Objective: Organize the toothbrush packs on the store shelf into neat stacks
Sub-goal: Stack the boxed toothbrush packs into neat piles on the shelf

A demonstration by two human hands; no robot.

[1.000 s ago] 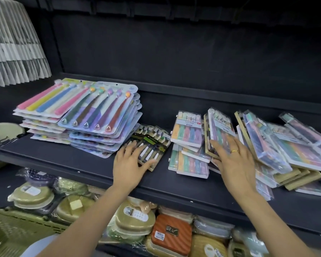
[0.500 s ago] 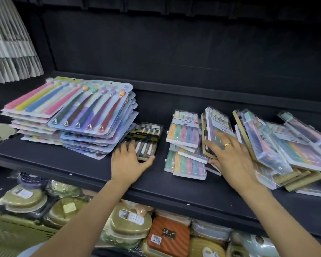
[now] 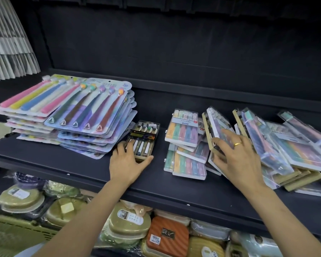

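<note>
1. Dark shelf (image 3: pixel 82 164), seen from above and in front; its front edge runs across the middle of the view.
2. Left hand (image 3: pixel 127 162): fingers spread and laid flat on the near end of the dark toothbrush pack (image 3: pixel 144 140), thumb against that pack's near right corner. The fingers are straight, pressing rather than curled round it.
3. The dark toothbrush pack lies flat near the shelf's front edge, just right of the large carded stack (image 3: pixel 93 117), whose lower cards touch or nearly touch its left side.
4. The large carded stack stands toward the left end of the shelf; a second carded stack (image 3: pixel 30 101) with pink, yellow and blue brushes lies beside and partly under it, nearer the left end.
5. Right hand (image 3: pixel 237 160), bearing a gold ring (image 3: pixel 238 144): fingers extended onto a tilted clear-cased pack (image 3: pixel 216 125), thumb low at the pack's near edge. Whether the thumb grips it cannot be told.
6. Pastel boxed packs (image 3: pixel 182 130) lie in a loose, crooked pile between the two hands, mid-shelf.
7. A slumped heap of clear-cased packs (image 3: pixel 295 145) leans toward the shelf's right end.
8. Below the shelf: wrapped green containers (image 3: pixel 126 221) and an orange case (image 3: pixel 168 236).
</note>
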